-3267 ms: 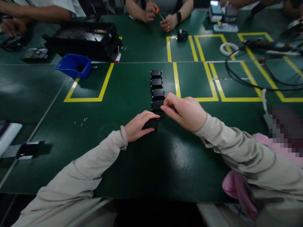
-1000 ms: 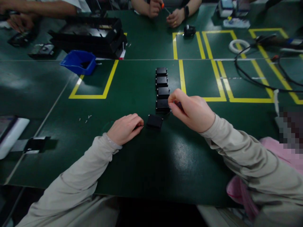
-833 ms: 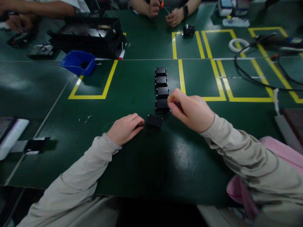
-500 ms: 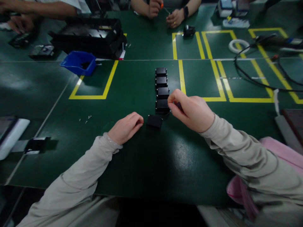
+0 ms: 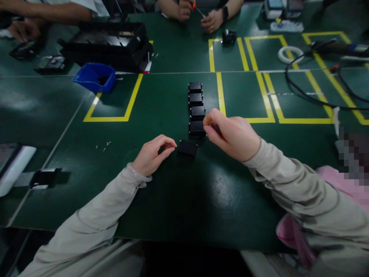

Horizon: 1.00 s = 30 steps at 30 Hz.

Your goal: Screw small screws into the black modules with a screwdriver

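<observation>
Several small black boxes (image 5: 196,112) with light screw ends at their corners stand in a row running away from me. Nearer to me lies a separate flat black box (image 5: 187,148). My left hand (image 5: 152,154) is closed in a pinch beside that box's left edge; whatever its fingertips hold is too small to make out. My right hand (image 5: 233,134) is also pinched, its fingertips at the right edge of the nearest box in the row. Anything between those fingers is hidden. Small loose screws (image 5: 107,144) lie to the left of my left hand.
A blue bin (image 5: 96,77) and a long black tray (image 5: 106,48) stand at the far left. Across the green table, a co-worker's hands (image 5: 198,17) hold an orange-handled screwdriver. A white ring (image 5: 290,54) and a black cable (image 5: 300,89) lie at the right.
My left hand has shifted slightly right, its fingertips now stretched further toward the separate box. My right hand stays at the row. The view has moved a little.
</observation>
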### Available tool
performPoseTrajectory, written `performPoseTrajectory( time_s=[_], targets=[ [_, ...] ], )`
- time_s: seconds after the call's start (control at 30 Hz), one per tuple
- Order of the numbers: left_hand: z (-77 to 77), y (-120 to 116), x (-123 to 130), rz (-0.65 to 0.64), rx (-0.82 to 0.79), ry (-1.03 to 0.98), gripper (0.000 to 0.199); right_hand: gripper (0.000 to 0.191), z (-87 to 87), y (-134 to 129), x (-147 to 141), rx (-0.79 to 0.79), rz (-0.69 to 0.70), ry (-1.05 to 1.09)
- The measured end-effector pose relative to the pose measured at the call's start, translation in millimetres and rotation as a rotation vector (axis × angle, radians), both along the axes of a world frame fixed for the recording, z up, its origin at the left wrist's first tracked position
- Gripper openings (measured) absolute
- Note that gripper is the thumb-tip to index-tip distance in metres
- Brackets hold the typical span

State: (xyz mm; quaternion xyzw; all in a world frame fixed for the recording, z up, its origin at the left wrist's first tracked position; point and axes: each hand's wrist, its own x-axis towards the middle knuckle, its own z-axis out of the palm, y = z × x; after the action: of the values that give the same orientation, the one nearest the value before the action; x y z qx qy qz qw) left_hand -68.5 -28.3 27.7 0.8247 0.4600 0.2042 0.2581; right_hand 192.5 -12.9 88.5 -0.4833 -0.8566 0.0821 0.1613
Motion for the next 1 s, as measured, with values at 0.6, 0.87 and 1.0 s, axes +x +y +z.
performPoseTrajectory(
  time_s=[0.6, 0.87, 1.0],
  targets=[
    [-6.6, -1, 4, 0.003, -0.009, -0.057, 0.009, 0.024, -1.8, 0, 0, 0.013, -0.004, 0.009],
    [-10.0, -1, 1, -0.041, 0.069, -0.038, 0.008, 0.024, -1.7, 1, 1, 0.014, -0.002, 0.003],
    [-8.8, -3, 0, -0.077, 0.129, -0.032, 0.006, 0.024, -1.9, 1, 1, 0.015, 0.007, 0.004]
  ],
)
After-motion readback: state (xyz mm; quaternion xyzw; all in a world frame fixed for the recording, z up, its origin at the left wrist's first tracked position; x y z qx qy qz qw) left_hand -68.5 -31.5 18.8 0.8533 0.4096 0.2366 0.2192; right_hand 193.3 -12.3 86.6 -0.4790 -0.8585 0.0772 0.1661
